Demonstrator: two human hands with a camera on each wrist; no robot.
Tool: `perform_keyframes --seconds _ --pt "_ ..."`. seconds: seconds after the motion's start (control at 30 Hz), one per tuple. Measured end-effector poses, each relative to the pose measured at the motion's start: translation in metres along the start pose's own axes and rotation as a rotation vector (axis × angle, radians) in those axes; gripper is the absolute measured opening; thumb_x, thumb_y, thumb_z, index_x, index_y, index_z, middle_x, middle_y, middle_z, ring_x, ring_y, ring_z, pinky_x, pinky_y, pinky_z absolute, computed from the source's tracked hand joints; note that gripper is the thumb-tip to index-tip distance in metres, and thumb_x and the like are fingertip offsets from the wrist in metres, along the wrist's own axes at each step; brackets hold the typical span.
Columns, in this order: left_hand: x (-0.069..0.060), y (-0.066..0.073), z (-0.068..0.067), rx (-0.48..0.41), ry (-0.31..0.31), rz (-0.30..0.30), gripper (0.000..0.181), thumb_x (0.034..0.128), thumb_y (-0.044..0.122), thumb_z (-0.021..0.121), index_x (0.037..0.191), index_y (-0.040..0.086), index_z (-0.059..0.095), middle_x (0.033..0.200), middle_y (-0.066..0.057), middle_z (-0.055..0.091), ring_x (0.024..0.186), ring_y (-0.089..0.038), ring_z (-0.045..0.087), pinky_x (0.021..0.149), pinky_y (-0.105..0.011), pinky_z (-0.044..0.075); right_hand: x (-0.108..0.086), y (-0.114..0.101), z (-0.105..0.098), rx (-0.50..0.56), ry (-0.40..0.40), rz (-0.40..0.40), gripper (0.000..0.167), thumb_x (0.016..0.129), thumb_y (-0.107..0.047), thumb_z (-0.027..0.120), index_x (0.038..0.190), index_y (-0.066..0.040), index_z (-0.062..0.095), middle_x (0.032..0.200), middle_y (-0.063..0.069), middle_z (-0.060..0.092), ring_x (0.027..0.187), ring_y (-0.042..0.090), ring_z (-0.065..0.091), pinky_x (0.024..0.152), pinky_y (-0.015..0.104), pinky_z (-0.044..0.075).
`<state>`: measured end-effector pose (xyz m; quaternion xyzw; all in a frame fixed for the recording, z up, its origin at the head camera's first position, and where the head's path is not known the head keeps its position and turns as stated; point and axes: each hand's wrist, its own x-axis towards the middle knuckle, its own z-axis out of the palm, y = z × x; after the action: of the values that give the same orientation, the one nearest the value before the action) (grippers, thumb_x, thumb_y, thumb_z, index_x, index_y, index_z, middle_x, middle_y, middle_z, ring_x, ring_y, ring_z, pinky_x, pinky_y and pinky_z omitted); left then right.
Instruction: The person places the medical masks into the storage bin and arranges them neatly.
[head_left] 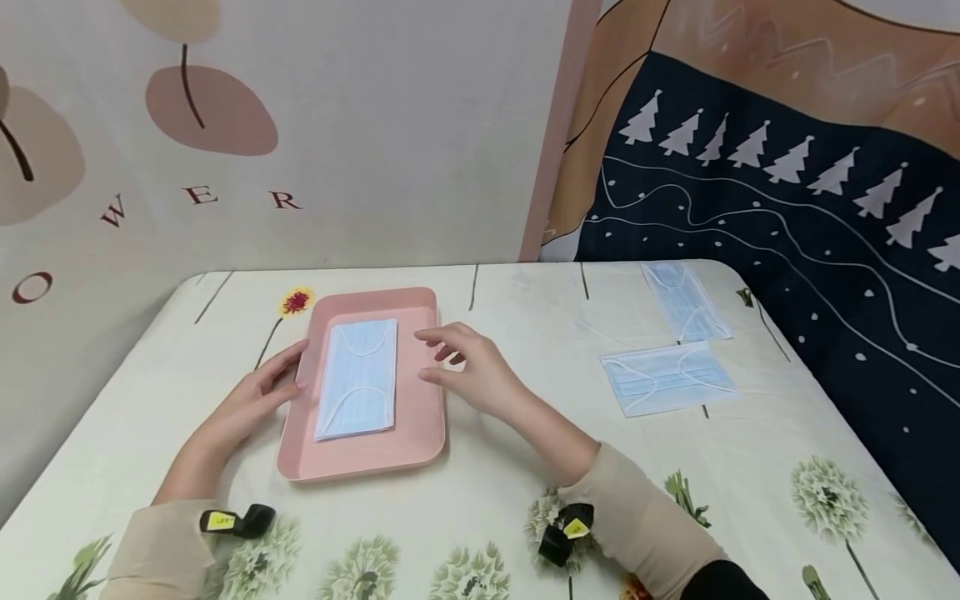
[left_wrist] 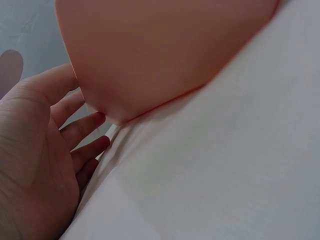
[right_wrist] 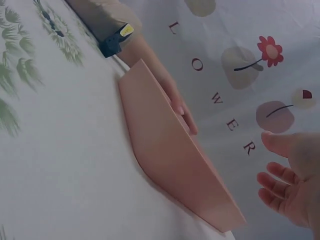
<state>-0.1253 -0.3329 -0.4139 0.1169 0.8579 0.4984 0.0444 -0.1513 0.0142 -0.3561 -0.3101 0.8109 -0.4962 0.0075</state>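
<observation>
Five letters (right_wrist: pixel 216 98), "LOWER", show behind the tray (right_wrist: pixel 167 150).

Tray (head_left: pixel 423 400) was plain pink; face masks (head_left: pixel 358 372) pale blue with white ear loops (head_left: pixel 360 388). Worktop (head_left: pixel 480 500) was white, printed with green-and-white flower heads (head_left: pixel 828 493). Backdrop fabric (head_left: pixel 825 375) was navy with white fir trees (head_left: pixel 789 160).

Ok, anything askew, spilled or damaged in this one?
Nothing looks spilled or damaged. Mildly askew: right of the pink tray, the nearer blue face mask and farther blue face mask lie at different angles, the latter at the far table edge.
</observation>
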Motion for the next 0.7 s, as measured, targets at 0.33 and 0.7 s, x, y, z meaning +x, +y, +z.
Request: perform_keyframes --seconds 0.33,0.7 --pt "0.000 0.003 -0.002 0.020 -0.006 -0.014 0.065 0.0985 0.022 0.056 0.154 0.013 0.022 0.153 -0.021 0.023 0.133 0.000 0.028 0.094 -0.002 0.027 -0.019 0.018 -0.037 -0.017 0.036 -0.022 0.043 0.086 -0.012 0.073 0.127 -0.009 0.062 0.117 0.003 0.061 0.100 0.023 0.061 0.087 0.036 0.050" --pt "0.000 0.002 -0.001 0.000 -0.005 -0.041 0.066 0.0981 0.023 0.057 0.154 0.013 0.022 0.154 -0.020 0.022 0.139 -0.033 0.023 0.093 -0.002 0.028 -0.042 0.053 -0.083 -0.036 0.133 0.012 0.044 0.083 -0.006 0.074 0.126 -0.005 0.062 0.120 0.012 0.060 0.099 0.027 0.063 0.085 0.040 0.051"
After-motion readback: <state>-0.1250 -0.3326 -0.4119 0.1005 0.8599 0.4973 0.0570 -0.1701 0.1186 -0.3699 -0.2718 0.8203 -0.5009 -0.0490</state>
